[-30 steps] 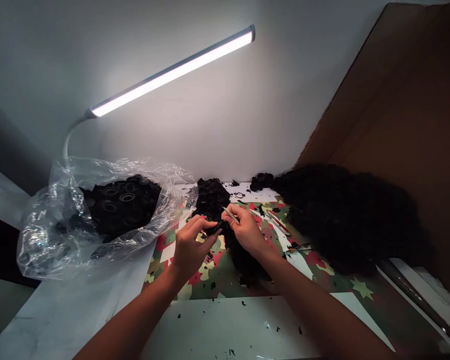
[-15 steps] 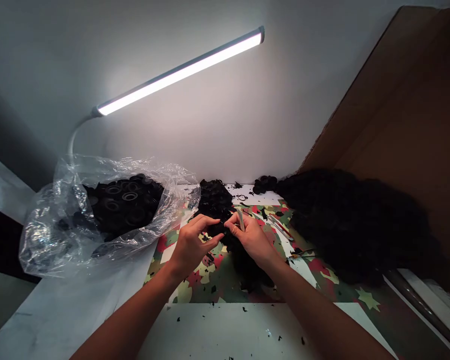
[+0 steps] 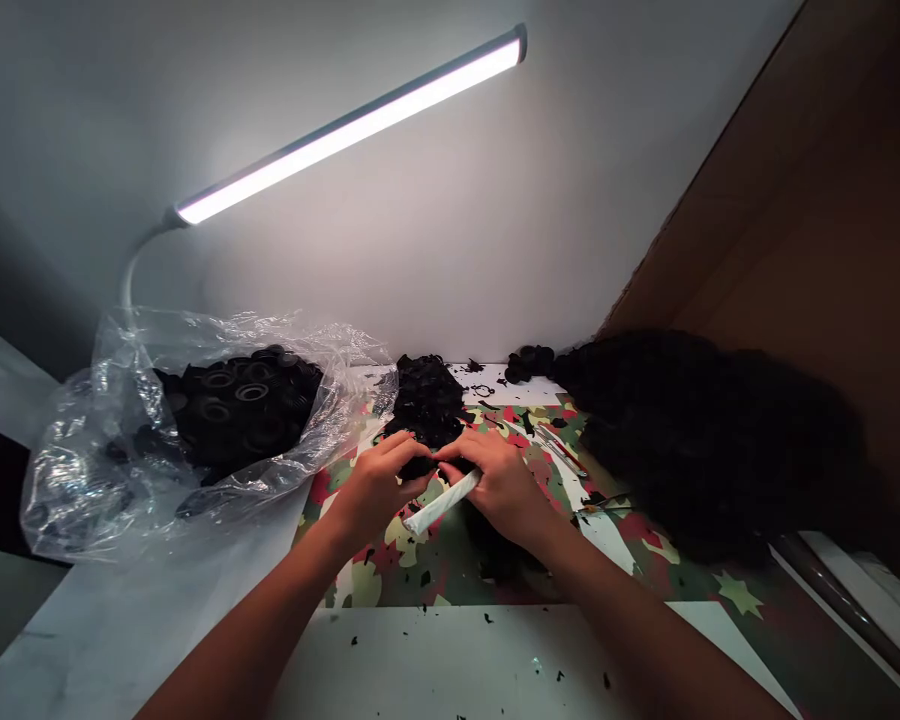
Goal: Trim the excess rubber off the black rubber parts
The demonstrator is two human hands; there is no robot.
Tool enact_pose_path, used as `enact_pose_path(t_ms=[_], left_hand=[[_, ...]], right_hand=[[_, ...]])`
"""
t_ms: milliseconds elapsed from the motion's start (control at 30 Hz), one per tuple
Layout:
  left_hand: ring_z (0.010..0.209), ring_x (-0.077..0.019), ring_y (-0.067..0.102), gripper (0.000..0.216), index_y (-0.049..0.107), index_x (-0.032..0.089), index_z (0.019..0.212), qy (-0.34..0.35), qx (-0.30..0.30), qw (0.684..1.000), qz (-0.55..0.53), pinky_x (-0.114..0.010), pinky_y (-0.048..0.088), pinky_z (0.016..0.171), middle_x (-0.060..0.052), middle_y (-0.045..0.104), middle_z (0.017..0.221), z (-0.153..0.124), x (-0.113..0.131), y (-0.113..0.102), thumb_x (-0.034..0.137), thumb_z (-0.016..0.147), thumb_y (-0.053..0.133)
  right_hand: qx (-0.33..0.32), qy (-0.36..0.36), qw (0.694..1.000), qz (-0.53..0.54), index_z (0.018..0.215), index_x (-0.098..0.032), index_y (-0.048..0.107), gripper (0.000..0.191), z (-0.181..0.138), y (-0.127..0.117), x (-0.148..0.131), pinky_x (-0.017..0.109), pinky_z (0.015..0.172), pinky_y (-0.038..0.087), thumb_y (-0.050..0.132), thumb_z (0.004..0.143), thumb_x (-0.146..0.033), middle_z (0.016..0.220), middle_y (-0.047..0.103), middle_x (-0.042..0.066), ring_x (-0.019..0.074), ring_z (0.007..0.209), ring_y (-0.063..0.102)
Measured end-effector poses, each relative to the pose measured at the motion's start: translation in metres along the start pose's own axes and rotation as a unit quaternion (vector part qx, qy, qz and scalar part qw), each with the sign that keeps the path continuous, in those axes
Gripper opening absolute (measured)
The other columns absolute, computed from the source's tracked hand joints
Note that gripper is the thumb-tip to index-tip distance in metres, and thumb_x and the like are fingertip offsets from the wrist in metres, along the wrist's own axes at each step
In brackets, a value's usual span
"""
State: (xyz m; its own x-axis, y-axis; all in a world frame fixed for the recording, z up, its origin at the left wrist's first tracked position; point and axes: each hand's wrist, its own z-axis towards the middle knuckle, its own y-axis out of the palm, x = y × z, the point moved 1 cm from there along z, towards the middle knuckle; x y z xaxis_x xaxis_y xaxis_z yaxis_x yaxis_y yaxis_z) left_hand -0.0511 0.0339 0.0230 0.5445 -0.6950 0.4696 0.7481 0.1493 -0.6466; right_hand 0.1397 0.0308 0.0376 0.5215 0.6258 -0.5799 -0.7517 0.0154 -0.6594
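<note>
My left hand (image 3: 375,485) and my right hand (image 3: 501,482) meet over a camouflage-patterned mat (image 3: 435,560), fingers pinched together on a small black rubber part (image 3: 420,465) between them. My right hand also grips a slim white tool (image 3: 441,502) that points down and left under the fingers. A small heap of black parts (image 3: 426,395) lies just beyond the hands.
At the left, an open clear plastic bag (image 3: 120,440) holds black ring-shaped parts (image 3: 236,400). At the right, a large dark pile (image 3: 705,440) lies against a brown cardboard wall (image 3: 817,230). A lit lamp bar (image 3: 345,125) hangs overhead. Metal tools (image 3: 559,450) and black scraps are on the mat.
The white tool in my right hand has swung from pointing up to pointing down-left below the fingers. Both hands have stayed together at the same spot.
</note>
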Motion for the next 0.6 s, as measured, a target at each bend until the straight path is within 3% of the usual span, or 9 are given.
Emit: enact_pose_path(t_ms=[133, 300, 367, 500, 600], left_hand=[[0.075, -0.0149, 0.062, 0.013, 0.064, 0.019, 0.096, 0.048, -0.005, 0.998, 0.034, -0.024, 0.049, 0.069, -0.002, 0.063, 0.084, -0.002, 0.000, 0.002, 0.010, 0.086, 0.066], [0.074, -0.0185, 0.062, 0.009, 0.065, 0.018, 0.099, 0.053, -0.005, 0.997, 0.055, -0.029, 0.049, 0.066, -0.005, 0.064, 0.084, 0.000, 0.008, -0.002, 0.021, 0.091, 0.062], [0.074, -0.0203, 0.062, 0.009, 0.066, 0.018, 0.096, 0.063, 0.023, 0.995, 0.079, -0.031, 0.050, 0.067, -0.005, 0.067, 0.082, 0.001, 0.011, -0.002, 0.023, 0.089, 0.064], [0.073, -0.0200, 0.063, 0.012, 0.067, 0.021, 0.089, 0.062, 0.099, 0.989, 0.088, -0.032, 0.051, 0.071, -0.003, 0.070, 0.076, 0.004, 0.016, -0.001, 0.011, 0.082, 0.066], [0.067, -0.0179, 0.062, 0.010, 0.067, 0.022, 0.081, 0.045, 0.141, 0.988, 0.045, -0.030, 0.050, 0.064, -0.002, 0.069, 0.071, 0.003, 0.023, -0.005, 0.012, 0.081, 0.068]], right_hand=[[0.002, -0.004, 0.997, -0.072, 0.088, -0.022, 0.065, 0.013, -0.003, 0.003, -0.003, 0.035, 0.084, 0.039, 0.058, 0.093, -0.012, 0.083, 0.071, 0.000, 0.0167, 0.072, 0.060], [0.023, 0.036, 0.992, -0.119, 0.080, -0.022, 0.059, 0.019, -0.002, 0.004, -0.005, 0.034, 0.081, 0.037, 0.053, 0.091, -0.008, 0.077, 0.068, -0.001, 0.0179, 0.070, 0.053], [0.034, 0.068, 0.992, -0.104, 0.079, -0.022, 0.057, 0.016, 0.000, 0.007, -0.007, 0.033, 0.078, 0.036, 0.054, 0.091, -0.012, 0.079, 0.067, -0.001, 0.0185, 0.072, 0.053], [0.053, 0.098, 0.991, -0.069, 0.079, -0.023, 0.056, 0.010, 0.007, 0.011, -0.007, 0.033, 0.076, 0.036, 0.058, 0.088, -0.017, 0.082, 0.068, 0.001, 0.0198, 0.075, 0.054], [0.109, 0.144, 0.983, -0.032, 0.077, -0.023, 0.057, 0.007, 0.012, 0.002, 0.009, 0.032, 0.073, 0.037, 0.063, 0.080, -0.019, 0.079, 0.066, 0.002, 0.0202, 0.074, 0.052]])
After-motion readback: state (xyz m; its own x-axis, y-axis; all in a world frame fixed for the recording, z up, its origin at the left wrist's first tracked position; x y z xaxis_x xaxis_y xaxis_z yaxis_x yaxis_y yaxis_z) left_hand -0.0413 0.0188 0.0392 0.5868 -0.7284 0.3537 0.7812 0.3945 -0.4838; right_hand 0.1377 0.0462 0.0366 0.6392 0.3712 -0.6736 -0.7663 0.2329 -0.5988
